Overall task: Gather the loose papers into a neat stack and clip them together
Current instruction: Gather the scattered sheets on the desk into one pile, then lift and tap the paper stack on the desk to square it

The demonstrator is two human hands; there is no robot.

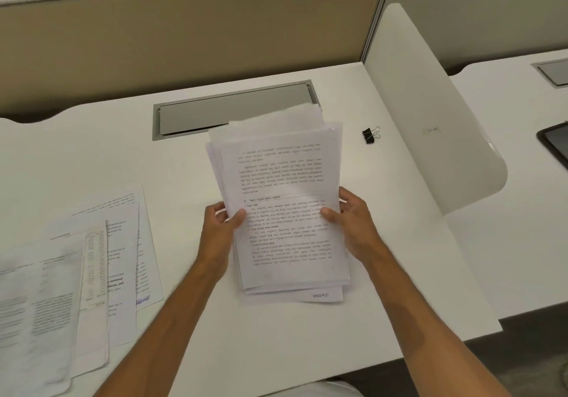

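At desk centre: left hand (222,227) and right hand (347,221) pinch the sides of a paper stack (282,206), thumbs on top, edges still ragged. More loose sheets (92,273) lie apart at the left. Binder clip (371,135) sits untouched to the stack's right. Step: gathering. Next, I'd guess: collect the left sheets, square the edges, then clip.

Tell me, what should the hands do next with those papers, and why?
Probably tap the papers on the desk to square them. The left hand and right hand grip both sides, but the sheet edges are uneven. The clip lies unused, and more sheets wait.
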